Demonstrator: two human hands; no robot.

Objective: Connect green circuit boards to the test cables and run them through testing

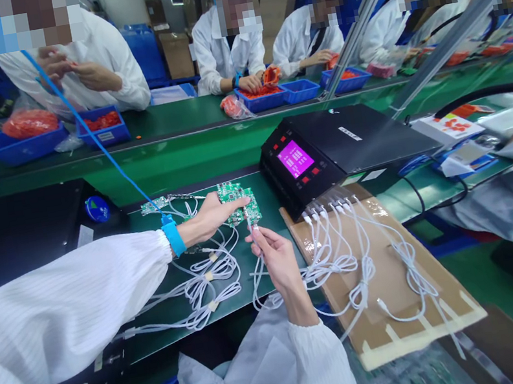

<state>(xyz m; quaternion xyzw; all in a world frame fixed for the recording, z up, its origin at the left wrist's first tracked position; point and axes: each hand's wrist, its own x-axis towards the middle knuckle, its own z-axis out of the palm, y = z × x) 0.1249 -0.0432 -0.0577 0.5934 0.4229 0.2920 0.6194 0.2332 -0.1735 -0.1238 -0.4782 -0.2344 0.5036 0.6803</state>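
Circuit boards (233,204), one plug (255,225), two hands (211,216)

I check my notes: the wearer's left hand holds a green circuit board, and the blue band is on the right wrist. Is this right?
Wrong wrist: the head view shows the blue band on the left one. The left hand holds a green circuit board.

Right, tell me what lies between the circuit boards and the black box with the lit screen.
In the head view, just bare green tabletop lies between the circuit boards and that black box.
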